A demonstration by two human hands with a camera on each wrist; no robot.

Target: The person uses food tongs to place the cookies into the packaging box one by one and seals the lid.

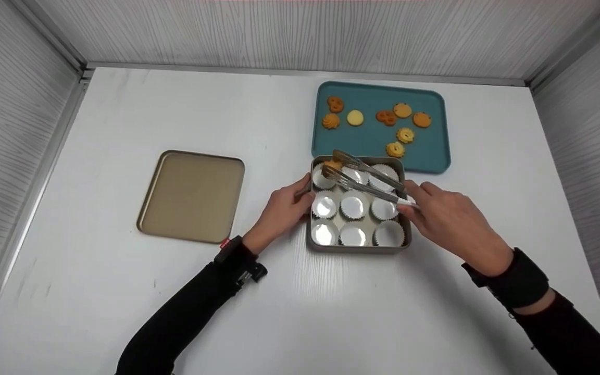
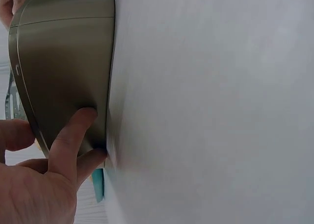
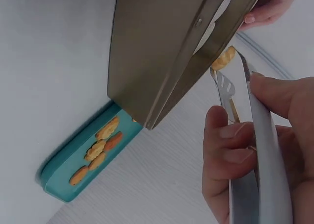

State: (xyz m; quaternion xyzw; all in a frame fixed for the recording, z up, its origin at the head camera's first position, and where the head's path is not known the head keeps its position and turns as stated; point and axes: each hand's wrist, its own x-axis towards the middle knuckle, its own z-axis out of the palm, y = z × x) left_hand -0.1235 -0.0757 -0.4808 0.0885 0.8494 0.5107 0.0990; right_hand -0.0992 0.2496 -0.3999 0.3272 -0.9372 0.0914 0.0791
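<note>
White table (image 1: 123,114) under soft, even light. Enclosed on three sides by pale wood-grain walls (image 1: 300,31). Joined at the corners by metal strips (image 1: 60,47).

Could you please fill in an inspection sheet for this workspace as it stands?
Surface: white wood-grain tabletop.
Job's things: square metal tin with nine white paper cups; metal tongs pinch an orange cookie over the far-left cup; teal plastic tray beyond the tin carries seven cookies.
Clutter: gold tin lid, left of the tin, apart.
Grips: left hand holds the tin's left wall; right hand grips the tongs.
Cables: nothing seen.
Surroundings: grey panelled walls on three sides.
</note>
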